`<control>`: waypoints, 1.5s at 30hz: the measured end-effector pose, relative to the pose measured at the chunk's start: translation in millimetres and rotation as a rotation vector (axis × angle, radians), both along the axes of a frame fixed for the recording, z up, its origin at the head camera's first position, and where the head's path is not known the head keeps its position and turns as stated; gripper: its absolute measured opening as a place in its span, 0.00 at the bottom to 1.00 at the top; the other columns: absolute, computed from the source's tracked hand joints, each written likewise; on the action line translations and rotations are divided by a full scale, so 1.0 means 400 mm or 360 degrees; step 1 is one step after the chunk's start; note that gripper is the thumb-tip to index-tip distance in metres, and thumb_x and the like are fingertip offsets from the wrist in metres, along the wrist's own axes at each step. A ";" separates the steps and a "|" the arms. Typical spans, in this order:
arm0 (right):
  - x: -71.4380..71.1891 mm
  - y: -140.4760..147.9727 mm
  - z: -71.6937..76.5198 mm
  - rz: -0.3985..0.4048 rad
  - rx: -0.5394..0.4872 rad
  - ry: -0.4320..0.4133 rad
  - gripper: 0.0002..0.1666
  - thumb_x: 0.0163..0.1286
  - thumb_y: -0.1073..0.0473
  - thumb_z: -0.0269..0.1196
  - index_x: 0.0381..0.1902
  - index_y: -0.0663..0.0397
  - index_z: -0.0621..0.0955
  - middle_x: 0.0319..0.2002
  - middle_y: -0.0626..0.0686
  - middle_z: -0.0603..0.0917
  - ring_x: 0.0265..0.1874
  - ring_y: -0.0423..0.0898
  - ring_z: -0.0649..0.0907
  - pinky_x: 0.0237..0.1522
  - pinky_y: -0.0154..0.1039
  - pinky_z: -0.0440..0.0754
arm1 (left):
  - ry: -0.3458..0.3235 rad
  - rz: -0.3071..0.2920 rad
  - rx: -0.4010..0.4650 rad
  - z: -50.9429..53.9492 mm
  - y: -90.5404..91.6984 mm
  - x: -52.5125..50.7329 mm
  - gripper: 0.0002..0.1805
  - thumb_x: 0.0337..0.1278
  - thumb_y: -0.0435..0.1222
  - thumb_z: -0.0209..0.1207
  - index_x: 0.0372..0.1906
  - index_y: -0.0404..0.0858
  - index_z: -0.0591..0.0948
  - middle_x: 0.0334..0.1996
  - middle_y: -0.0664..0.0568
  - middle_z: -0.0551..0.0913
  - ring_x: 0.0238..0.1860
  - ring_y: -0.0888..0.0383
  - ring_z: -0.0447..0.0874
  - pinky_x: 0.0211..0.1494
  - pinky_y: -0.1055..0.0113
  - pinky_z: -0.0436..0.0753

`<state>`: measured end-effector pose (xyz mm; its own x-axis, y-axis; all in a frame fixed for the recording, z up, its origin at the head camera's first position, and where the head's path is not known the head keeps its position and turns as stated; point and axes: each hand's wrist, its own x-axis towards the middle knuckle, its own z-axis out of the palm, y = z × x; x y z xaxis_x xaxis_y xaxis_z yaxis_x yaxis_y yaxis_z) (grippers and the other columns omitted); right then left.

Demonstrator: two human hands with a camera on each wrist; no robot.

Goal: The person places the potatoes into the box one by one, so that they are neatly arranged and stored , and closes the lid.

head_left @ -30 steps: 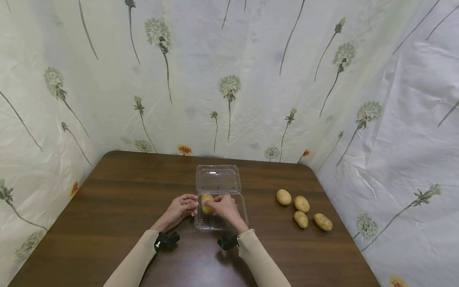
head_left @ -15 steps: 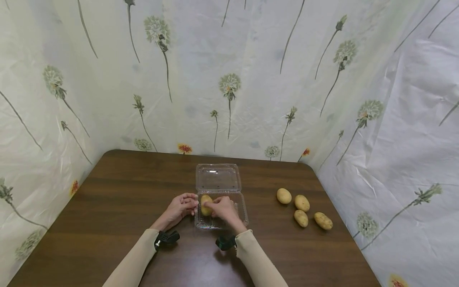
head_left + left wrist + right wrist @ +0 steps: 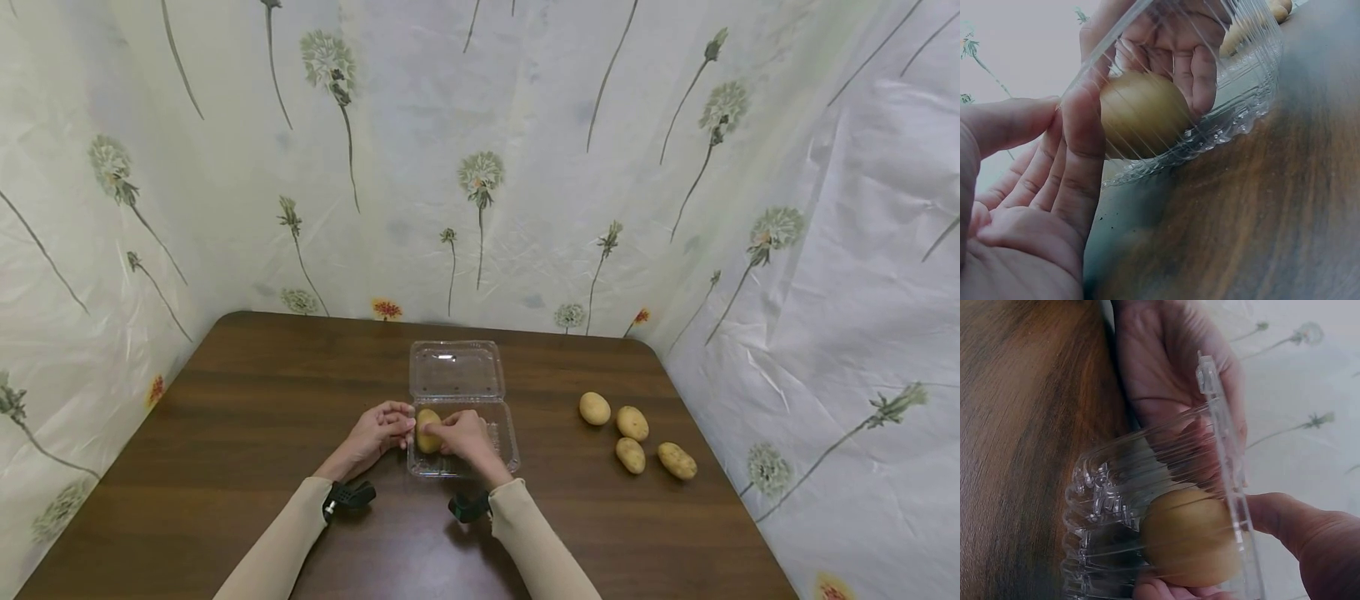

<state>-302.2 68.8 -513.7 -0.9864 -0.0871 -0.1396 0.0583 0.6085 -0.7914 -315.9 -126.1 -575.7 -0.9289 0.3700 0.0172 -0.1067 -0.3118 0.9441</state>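
A clear plastic clamshell container [image 3: 457, 462] lies on the table with its lid [image 3: 457, 371] raised away from me. Inside its left end is a potato [image 3: 428, 432], which my right hand [image 3: 468, 437] grips between thumb and fingers. The left wrist view shows the potato [image 3: 1144, 115] through the ribbed wall, low near the container's base. My left hand [image 3: 375, 435] pinches the container's left rim between thumb and fingertips; in the right wrist view, that left hand [image 3: 1169, 375] is just outside the wall.
Several loose potatoes [image 3: 632, 423] lie on the right side of the brown wooden table [image 3: 262, 400]. A flower-printed curtain [image 3: 405, 167] surrounds the table's back and sides. A black camera strap [image 3: 348, 497] is on the left wrist, another device [image 3: 470, 507] on the right.
My right hand has moved slightly left and down with the potato, toward the container's left wall. The left hand has stayed at the rim.
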 end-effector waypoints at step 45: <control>-0.008 0.005 -0.012 0.0038 0.0050 0.0026 0.23 0.54 0.39 0.70 0.23 0.55 0.85 0.14 0.48 0.81 0.17 0.45 0.82 0.16 0.31 0.68 | 0.0045 0.0002 -0.0039 0.006 -0.002 0.002 0.15 0.66 0.28 0.55 0.53 0.30 0.68 0.29 0.54 0.81 0.28 0.61 0.81 0.31 0.71 0.80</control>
